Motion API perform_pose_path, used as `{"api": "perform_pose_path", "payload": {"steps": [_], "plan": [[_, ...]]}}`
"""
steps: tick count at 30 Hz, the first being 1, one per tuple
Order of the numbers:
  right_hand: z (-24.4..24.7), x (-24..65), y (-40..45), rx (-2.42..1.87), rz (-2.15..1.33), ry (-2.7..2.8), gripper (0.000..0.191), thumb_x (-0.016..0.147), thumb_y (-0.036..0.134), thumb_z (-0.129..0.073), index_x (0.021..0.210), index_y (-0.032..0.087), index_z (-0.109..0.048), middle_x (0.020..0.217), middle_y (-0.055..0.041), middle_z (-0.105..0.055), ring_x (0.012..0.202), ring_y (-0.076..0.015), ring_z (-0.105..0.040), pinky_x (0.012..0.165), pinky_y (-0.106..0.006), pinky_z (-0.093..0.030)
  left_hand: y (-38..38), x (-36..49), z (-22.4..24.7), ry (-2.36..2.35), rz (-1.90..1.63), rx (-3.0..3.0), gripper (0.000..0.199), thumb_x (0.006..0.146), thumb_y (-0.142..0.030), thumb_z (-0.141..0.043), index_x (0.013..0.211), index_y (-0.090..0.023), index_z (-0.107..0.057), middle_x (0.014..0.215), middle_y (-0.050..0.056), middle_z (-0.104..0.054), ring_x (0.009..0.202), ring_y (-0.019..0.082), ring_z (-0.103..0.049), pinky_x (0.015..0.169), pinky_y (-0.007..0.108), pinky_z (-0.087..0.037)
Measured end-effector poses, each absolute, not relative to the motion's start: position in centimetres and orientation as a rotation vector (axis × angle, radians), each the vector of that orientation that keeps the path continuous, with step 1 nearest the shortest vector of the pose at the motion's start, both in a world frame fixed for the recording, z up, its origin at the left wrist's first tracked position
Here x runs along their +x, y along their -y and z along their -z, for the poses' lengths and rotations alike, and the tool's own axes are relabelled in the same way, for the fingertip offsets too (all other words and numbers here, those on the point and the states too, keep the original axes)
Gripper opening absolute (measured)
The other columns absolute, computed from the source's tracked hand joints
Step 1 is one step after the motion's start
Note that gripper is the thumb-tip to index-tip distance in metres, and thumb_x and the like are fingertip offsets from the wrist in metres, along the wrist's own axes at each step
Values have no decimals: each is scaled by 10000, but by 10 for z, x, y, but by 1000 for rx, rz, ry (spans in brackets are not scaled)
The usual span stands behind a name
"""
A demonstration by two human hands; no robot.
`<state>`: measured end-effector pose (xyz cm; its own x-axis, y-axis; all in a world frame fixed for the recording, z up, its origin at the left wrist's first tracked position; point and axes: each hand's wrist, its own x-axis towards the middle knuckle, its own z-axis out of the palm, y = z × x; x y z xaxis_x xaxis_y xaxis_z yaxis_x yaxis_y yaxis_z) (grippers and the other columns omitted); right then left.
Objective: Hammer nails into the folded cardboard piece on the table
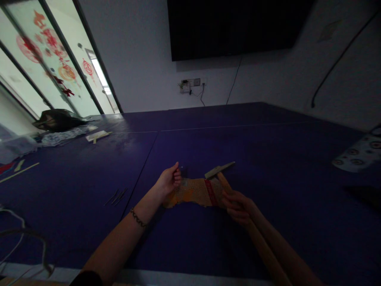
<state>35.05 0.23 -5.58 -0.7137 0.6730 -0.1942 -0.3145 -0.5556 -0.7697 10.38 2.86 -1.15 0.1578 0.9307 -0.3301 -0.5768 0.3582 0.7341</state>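
Head view: right hand [238, 206] grips a hammer [225, 184], left hand [169, 181] fisted at a tan board [195, 193], contents unclear

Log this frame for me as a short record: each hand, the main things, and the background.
Left hand: curled, at the left end of the patterned piece; contents unclear
Right hand: grips the hammer by its wooden handle
Patterned piece: brownish, with a red band, on the purple table
Thin rods: loose, left of the left hand
Background: black screen on the wall
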Motion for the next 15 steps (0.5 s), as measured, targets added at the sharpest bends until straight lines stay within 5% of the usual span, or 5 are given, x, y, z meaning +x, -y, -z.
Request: {"api": "perform_pose_path", "payload": {"steps": [5, 15], "plan": [[59, 336, 9, -814, -2217, 1047, 309, 573, 280, -605, 654, 232, -311, 355, 152, -372, 192, -12, -174, 163, -142, -279, -43, 120, 25, -718, -1216, 426, 170, 809, -116, -488, 642, -104, -517, 551, -11, -492, 461, 31, -466, 461, 128, -395], [68, 326, 12, -1051, -2132, 1036, 261, 612, 345, -539, 626, 230, -304, 324, 136, -349, 178, -34, -228, 163, -170, -287, -39, 138, 60, -693, -1305, 547, 43, 688, -72, -622, 730, -77, -618, 623, 21, -564, 564, 58, -522, 561, 162, -413]]}}
